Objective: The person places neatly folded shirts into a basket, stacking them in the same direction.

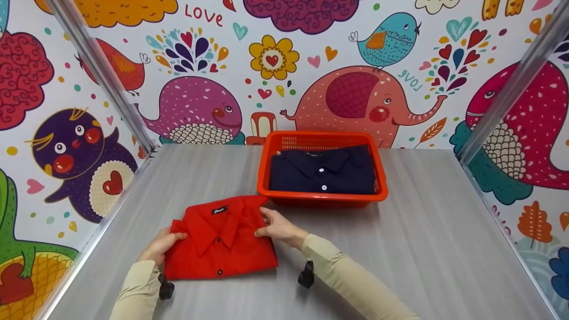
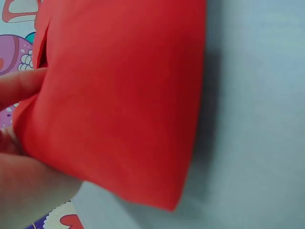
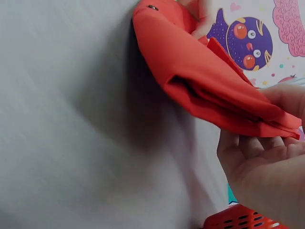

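Observation:
A folded red shirt [image 1: 213, 258] with a collar, dark buttons and a black neck label is held by its two sides. My left hand [image 1: 161, 245] grips its left edge, thumb on top. On the right edge, my right hand [image 1: 280, 226] pinches the folded layers, with the thumb above and the fingers underneath, as the right wrist view shows. That view also shows the shirt [image 3: 190, 67] raised over the table, a shadow below it. In the left wrist view the red cloth [image 2: 124, 105] fills the middle, and the left fingers beneath it are partly hidden.
An orange-red plastic basket [image 1: 322, 195] stands at the back of the grey table [image 1: 422, 249], just beyond the shirt. Inside it lies a folded navy shirt [image 1: 293, 178] with white buttons. Cartoon-printed walls [image 1: 266, 106] and metal posts [image 1: 109, 80] bound the table.

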A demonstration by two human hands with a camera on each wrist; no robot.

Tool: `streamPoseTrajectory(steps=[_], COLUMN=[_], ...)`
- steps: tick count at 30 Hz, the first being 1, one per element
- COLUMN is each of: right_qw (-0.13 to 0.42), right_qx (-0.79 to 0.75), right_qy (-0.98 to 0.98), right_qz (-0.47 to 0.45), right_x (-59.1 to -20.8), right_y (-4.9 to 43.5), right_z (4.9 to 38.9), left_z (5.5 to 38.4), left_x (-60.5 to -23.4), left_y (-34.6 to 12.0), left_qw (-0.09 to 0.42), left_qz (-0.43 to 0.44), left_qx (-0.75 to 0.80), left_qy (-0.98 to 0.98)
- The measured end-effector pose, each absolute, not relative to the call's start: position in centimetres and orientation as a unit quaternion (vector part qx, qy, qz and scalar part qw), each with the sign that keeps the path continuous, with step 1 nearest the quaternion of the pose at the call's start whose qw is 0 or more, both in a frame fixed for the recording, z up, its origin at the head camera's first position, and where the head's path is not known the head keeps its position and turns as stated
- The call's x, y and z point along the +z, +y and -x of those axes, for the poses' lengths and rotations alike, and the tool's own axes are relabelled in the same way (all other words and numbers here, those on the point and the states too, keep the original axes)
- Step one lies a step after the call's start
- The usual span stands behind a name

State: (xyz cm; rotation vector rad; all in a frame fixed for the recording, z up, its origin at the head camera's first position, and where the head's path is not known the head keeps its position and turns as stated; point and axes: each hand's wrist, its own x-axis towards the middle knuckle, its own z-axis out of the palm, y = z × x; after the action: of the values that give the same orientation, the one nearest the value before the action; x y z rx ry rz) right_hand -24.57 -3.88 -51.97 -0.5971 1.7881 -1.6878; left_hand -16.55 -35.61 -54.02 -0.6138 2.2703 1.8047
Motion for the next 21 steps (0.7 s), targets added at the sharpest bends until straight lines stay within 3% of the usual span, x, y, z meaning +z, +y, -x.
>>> streamPoseTrajectory(steps=[13, 21], right_qw=[0.243, 0.229], right_qx=[-0.578, -0.547], right_qy=[0.721, 0.758], right_qz=[0.294, 0.271], right_x=[-49.3, -48.2], right_y=[-2.3, -0.4], right_z=[25.4, 26.4], left_z=[17.7, 18.7], left_x=[-52.9, -51.9], left_y=[-34.5, -32.6], left_qw=[0.036, 0.023], left_qz=[0.188, 0.184], left_qx=[0.630, 0.631], left_qy=[0.753, 0.753])
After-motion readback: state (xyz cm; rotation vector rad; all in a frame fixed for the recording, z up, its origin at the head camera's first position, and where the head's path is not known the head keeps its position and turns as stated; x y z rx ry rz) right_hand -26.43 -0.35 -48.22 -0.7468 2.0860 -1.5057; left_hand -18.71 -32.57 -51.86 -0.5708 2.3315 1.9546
